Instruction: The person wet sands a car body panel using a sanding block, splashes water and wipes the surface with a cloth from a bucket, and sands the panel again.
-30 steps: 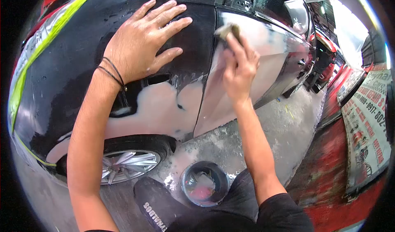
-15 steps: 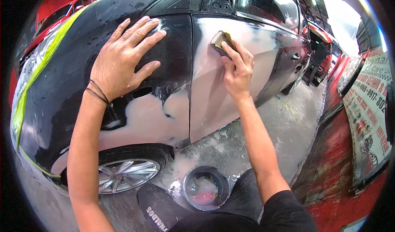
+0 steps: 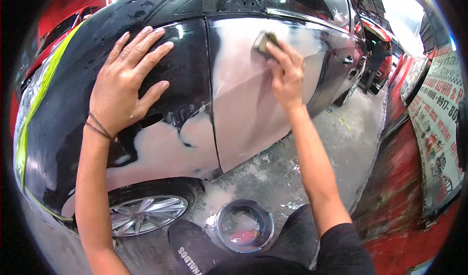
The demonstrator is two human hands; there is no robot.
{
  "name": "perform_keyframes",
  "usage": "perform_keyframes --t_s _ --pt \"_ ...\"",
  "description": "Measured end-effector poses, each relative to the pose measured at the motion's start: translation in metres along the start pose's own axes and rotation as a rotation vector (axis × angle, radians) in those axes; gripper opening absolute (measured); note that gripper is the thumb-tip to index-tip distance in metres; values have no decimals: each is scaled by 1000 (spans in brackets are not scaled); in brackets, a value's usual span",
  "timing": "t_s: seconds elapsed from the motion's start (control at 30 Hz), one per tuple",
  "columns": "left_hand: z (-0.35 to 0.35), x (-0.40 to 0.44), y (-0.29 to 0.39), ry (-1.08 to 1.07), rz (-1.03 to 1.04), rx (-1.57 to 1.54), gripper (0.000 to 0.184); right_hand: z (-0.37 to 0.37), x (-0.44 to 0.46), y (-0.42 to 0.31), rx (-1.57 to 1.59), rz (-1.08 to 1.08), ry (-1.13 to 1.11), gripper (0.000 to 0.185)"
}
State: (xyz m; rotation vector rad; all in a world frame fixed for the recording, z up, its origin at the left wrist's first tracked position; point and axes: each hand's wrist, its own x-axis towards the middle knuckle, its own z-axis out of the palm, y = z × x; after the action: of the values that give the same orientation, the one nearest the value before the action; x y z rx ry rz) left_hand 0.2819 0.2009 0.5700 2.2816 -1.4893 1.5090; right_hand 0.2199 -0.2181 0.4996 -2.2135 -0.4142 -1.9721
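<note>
Fingers spread, my left hand (image 3: 127, 82) lies flat on the black front fender (image 3: 180, 46) of the car and holds nothing. My right hand (image 3: 286, 73) grips a small sanding block (image 3: 264, 42), pressed against the upper part of the car door (image 3: 248, 104). Pinkish-white filler or primer covers much of that door, and more of it shows on the lower fender above the wheel (image 3: 146, 214). A dark bucket (image 3: 268, 226) with cloudy water and something pink inside stands between my knees.
Yellow-green tape (image 3: 36, 104) edges the covered front of the car at the left. Behind the car at the right, a person (image 3: 376, 58) stands by a red vehicle (image 3: 385, 31). A printed banner (image 3: 436, 129) hangs on the right over a red surface.
The view has shifted right along the car. My right hand with the block is farther back from the door's front edge than a second ago. My left hand stays flat on the fender.
</note>
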Motion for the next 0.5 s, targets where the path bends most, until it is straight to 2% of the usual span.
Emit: perform_keyframes --t_s 0.1,0.17,0.2,0.23,0.3,0.33,0.43,0.5 --pt "-2 4 1 -19 7 -1 69 9 61 61 -48 87 81 38" --pt "-4 5 3 -35 -5 29 69 16 82 67 -78 248 112 38" --pt "-4 4 4 -38 -11 33 69 27 77 65 -145 255 164 42" --pt "-3 5 5 -38 -14 35 69 35 62 50 -300 232 197 46" --pt "-4 6 7 -51 -21 41 70 31 28 -6 -148 157 141 51" --pt "-5 6 8 -58 -21 49 70 18 11 -39 -221 66 86 52" --pt "-5 9 9 -86 -11 53 71 -9 -1 -4 -165 -150 -44 50" --pt "-5 12 10 -93 -8 52 71 -18 19 66 -203 -104 30 50"
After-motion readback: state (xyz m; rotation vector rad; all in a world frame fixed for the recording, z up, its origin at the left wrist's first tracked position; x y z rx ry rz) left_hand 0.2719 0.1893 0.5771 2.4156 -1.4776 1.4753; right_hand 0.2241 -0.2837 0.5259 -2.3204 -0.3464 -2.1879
